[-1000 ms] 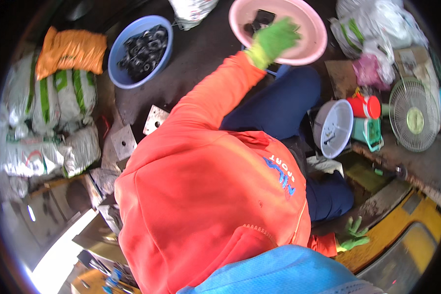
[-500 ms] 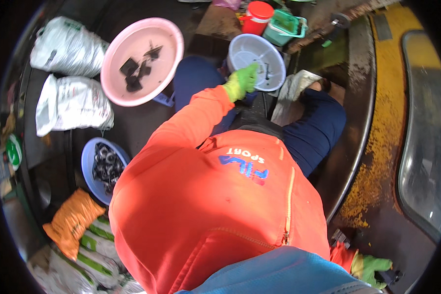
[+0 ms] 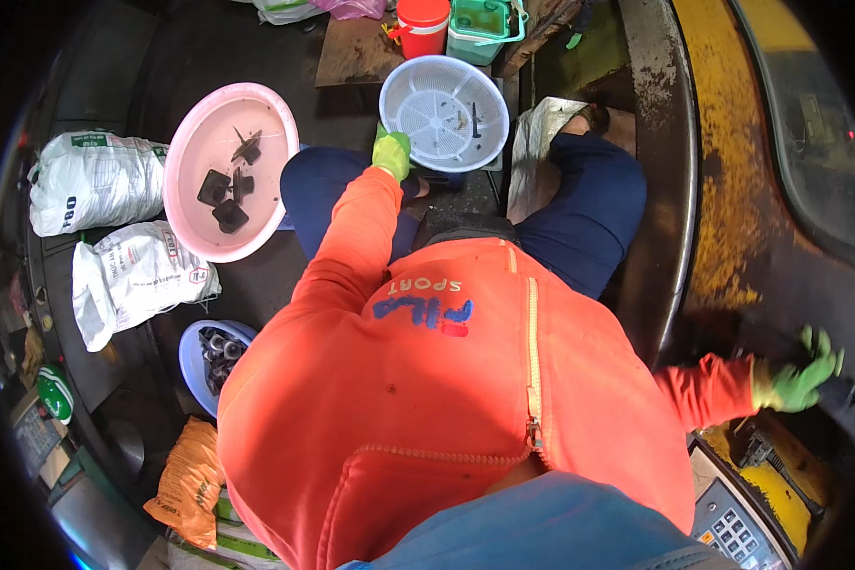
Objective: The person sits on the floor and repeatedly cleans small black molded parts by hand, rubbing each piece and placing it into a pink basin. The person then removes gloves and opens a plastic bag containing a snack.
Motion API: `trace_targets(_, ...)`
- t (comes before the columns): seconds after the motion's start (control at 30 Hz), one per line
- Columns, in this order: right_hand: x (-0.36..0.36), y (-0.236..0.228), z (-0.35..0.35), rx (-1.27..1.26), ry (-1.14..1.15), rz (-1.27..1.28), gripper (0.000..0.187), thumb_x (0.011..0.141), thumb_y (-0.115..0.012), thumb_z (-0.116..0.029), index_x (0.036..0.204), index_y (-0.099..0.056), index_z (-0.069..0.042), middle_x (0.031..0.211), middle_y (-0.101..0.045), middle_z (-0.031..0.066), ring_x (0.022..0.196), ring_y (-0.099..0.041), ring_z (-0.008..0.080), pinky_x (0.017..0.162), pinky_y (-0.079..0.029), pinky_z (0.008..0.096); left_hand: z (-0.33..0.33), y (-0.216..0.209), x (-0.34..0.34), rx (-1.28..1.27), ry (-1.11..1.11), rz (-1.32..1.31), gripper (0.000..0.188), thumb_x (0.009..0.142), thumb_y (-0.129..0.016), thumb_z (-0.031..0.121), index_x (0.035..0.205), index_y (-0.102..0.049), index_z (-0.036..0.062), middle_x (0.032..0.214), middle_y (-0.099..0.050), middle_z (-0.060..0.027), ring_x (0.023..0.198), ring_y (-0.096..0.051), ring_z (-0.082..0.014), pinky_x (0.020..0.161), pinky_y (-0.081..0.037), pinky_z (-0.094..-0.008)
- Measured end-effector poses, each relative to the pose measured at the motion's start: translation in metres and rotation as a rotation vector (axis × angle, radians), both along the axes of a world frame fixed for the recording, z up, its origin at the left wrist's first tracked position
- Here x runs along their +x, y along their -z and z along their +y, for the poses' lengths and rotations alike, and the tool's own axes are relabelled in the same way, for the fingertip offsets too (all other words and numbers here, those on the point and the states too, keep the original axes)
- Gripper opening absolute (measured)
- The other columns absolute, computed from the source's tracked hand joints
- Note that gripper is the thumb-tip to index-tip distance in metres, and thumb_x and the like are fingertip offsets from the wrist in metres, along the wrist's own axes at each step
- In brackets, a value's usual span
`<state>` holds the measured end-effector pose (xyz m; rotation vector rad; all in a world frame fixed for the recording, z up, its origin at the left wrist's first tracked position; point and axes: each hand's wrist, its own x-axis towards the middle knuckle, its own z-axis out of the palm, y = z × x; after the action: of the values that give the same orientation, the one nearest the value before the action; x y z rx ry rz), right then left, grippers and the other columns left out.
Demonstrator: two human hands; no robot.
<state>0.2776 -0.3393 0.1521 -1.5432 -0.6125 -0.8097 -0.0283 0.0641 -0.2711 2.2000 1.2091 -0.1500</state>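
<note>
My left hand, in a green glove, is closed on the left rim of a pale blue-white plastic colander. A few small dark bits and a thin dark piece lie in the colander. Far out to the right, my gloved right hand has its fingers spread over a dark surface. A small black piece shows just beyond those fingers; whether they touch it I cannot tell.
To the left stand a pink basin with several black parts, white sacks, a blue tub of black parts and an orange bag. A red jug and green basket stand behind. At lower right is a keypad panel.
My left hand has gone from over the colander's inside to its left rim. My right hand has moved up and outward from the lower right corner. The whole view has shifted.
</note>
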Motion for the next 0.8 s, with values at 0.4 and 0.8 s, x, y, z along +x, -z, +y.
trace_targets(0.4,0.114,0.001,0.180,0.056,-0.586,0.327,0.041,0.097,-0.057,-0.028,0.126,-0.056,0.001,0.094,-0.061,0.0065,0.083,-0.060,0.0163,0.078,-0.052,0.0311,-0.007,-0.004,0.000,0.567,0.026,-0.729,0.083,0.064,-0.056,-0.007,0.142,-0.047,0.0218,0.151,-0.036,-0.0154,0.137,-0.031,-0.0465,0.113,-0.029,-0.0510)
trace_targets(0.8,0.120,-0.109,0.139,-0.532,-0.633,0.496,0.038,0.090,-0.066,-0.029,0.115,-0.060,-0.001,0.091,-0.067,0.0075,0.068,-0.062,0.0128,0.061,-0.049,0.0240,0.014,0.013,-0.006,-0.337,-0.690,-1.203,0.067,0.073,-0.048,-0.006,0.139,-0.043,0.0027,0.129,-0.052,-0.0110,0.102,-0.050,-0.0221,0.086,-0.040,-0.0351)
